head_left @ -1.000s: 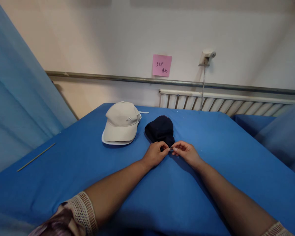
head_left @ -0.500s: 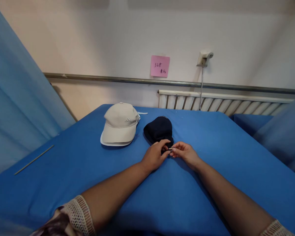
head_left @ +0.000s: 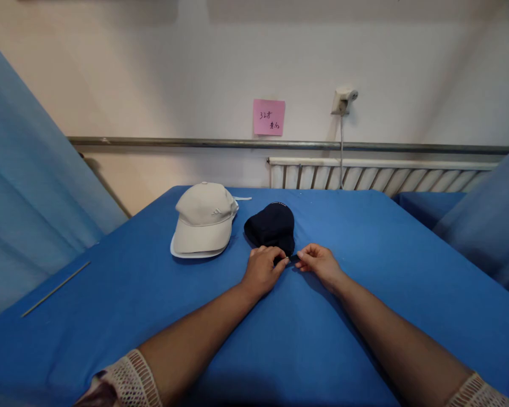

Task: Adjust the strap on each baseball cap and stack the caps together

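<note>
A dark navy cap (head_left: 274, 223) lies on the blue-covered table, its near edge by my hands. My left hand (head_left: 263, 268) is closed at that edge, thumb and fingers pinching the cap's back strap, with a small pale bit at the fingertips that I cannot make out. My right hand (head_left: 320, 265) pinches the end of the dark strap (head_left: 293, 259), which spans the short gap between the two hands. Left of the navy cap sits a beige cap (head_left: 203, 217) with its brim toward me, stacked over a whiter brim.
A thin stick (head_left: 56, 289) lies at the left of the blue table cover (head_left: 407, 294). Behind stand a radiator (head_left: 314, 174) and a metal rail (head_left: 203, 143). Blue curtains (head_left: 34, 152) hang at both sides. A pink note (head_left: 269, 117) and a socket (head_left: 341, 103) are on the wall.
My hands have drawn slightly apart, and a short stretch of dark strap now shows between them. The small metallic piece at the right fingertips no longer shows there. The view has shifted slightly.
</note>
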The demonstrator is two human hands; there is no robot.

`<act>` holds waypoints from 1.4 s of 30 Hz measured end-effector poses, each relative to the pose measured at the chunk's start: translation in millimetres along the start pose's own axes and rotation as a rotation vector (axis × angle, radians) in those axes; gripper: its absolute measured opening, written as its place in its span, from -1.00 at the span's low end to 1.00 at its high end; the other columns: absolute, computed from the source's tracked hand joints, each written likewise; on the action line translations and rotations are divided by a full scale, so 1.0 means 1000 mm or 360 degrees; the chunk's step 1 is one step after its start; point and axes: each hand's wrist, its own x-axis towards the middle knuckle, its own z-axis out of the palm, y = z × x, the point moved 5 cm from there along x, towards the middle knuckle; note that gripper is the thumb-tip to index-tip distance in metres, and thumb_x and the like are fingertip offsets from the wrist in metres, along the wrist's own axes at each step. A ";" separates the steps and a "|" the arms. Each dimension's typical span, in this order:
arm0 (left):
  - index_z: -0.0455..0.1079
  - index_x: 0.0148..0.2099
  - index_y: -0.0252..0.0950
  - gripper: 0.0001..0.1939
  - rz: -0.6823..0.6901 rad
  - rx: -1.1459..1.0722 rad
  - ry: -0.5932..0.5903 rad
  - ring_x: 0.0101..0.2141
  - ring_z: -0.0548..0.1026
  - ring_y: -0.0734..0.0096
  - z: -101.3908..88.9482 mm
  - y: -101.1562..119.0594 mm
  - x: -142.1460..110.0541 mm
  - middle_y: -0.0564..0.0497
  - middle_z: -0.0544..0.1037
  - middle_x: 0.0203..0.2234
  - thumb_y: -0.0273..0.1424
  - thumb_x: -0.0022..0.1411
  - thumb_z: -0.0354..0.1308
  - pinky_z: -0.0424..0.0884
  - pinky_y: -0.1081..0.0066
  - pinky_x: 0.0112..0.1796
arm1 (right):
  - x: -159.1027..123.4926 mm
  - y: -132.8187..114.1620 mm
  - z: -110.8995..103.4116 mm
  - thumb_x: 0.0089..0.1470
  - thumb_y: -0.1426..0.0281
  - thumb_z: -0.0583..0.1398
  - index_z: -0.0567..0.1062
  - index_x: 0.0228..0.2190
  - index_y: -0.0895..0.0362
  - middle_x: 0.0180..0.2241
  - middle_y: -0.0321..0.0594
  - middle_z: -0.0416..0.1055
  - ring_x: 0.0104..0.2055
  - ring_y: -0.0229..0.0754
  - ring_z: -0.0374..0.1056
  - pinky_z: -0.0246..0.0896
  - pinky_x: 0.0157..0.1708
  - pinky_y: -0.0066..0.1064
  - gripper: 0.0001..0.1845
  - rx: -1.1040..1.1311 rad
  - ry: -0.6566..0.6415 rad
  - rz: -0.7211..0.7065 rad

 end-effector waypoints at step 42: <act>0.38 -0.29 -0.24 -0.88 -0.0201 -0.0298 0.0205 -0.24 0.51 0.30 -0.005 -0.011 0.004 0.02 0.56 -0.34 -0.31 0.15 0.19 0.34 0.25 -0.11 | 0.007 -0.012 0.002 -0.28 0.19 0.40 0.37 -0.40 0.08 -0.55 -0.35 0.41 -0.51 -0.23 0.41 0.29 -0.45 -0.36 -0.58 0.0134 0.0230 -0.0277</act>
